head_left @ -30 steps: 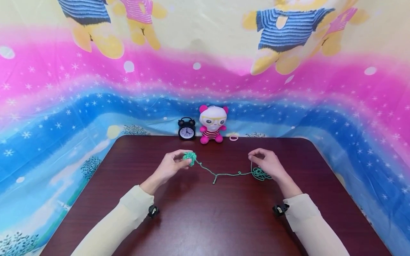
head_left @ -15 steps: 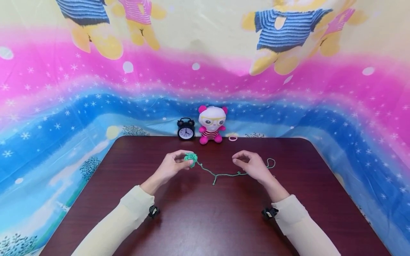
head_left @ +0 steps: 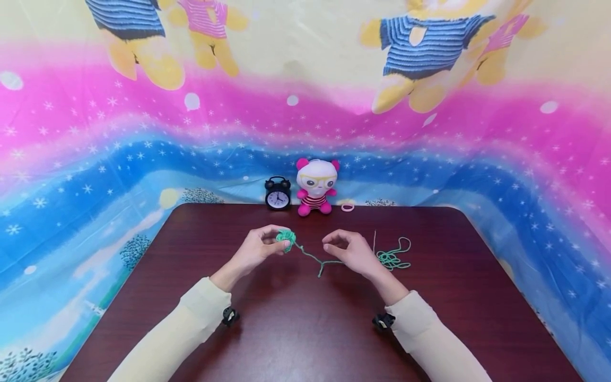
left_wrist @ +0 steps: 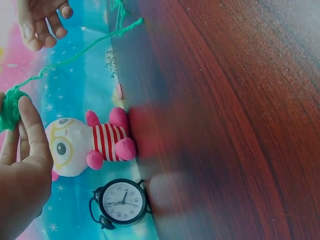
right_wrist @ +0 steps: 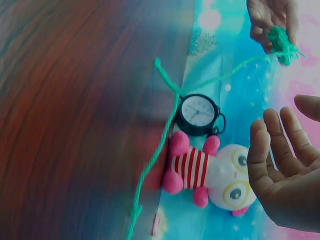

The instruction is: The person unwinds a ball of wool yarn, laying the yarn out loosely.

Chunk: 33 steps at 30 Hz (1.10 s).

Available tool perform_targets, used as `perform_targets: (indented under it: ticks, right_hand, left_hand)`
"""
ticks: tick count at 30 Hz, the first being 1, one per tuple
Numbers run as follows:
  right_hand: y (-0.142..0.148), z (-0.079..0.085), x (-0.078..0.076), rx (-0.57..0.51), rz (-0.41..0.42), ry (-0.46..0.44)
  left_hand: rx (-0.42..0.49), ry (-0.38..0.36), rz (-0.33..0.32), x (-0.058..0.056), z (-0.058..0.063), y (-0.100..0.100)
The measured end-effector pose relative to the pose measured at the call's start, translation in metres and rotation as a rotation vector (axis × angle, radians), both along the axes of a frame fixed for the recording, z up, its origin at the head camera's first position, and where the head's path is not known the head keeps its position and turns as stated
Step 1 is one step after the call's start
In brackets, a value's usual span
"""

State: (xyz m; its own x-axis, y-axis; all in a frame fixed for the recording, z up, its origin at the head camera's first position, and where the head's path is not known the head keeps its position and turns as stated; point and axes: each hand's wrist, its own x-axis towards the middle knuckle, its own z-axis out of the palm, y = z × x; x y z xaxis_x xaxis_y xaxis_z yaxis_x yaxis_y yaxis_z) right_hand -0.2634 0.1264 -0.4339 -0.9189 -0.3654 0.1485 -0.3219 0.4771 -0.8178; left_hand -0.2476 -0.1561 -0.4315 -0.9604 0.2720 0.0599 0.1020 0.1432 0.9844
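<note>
My left hand (head_left: 254, 248) pinches a small green yarn ball (head_left: 287, 240) between thumb and fingers, raised over the table. A strand of yarn (head_left: 309, 255) runs down from the ball, with a short knotted tail hanging from it, and passes behind my right hand (head_left: 355, 255). In the right wrist view the right hand's fingers (right_wrist: 280, 145) are loosely bent, the thumb stands apart, and nothing lies between them. That hand hovers to the right of the ball. Beyond it, a loose heap of yarn (head_left: 392, 260) lies in loops on the table.
Along the back edge of the brown table (head_left: 286, 329) stand a black alarm clock (head_left: 278, 199) and a pink and white plush panda (head_left: 316, 185). Beside the panda lies a small pink ring (head_left: 347, 207). A printed cloth (head_left: 229, 116) hangs behind.
My right hand has let go of the yarn near the heap and moved left toward the ball, uncovering the heap. The left hand stays nearly in place with the yarn ball.
</note>
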Motion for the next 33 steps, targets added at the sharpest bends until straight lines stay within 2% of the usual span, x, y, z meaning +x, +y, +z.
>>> perform_targets:
  ticks: [11, 16, 24, 33]
  right_hand:
    - [-0.025, -0.005, 0.003, -0.001, 0.048, 0.025]
    - [-0.03, -0.007, 0.004, -0.03, 0.071, 0.027]
    - [-0.041, -0.008, 0.004, 0.004, 0.08, 0.05]
    - [-0.047, -0.011, 0.004, -0.014, 0.103, 0.076]
  left_hand:
    - [0.026, -0.012, -0.039, 0.001, 0.0, 0.002]
    - [0.037, -0.027, -0.058, 0.001, -0.001, 0.004]
    - [0.028, -0.032, -0.067, 0.0, -0.001, 0.005]
    - [0.028, -0.032, -0.081, 0.001, -0.003, 0.004]
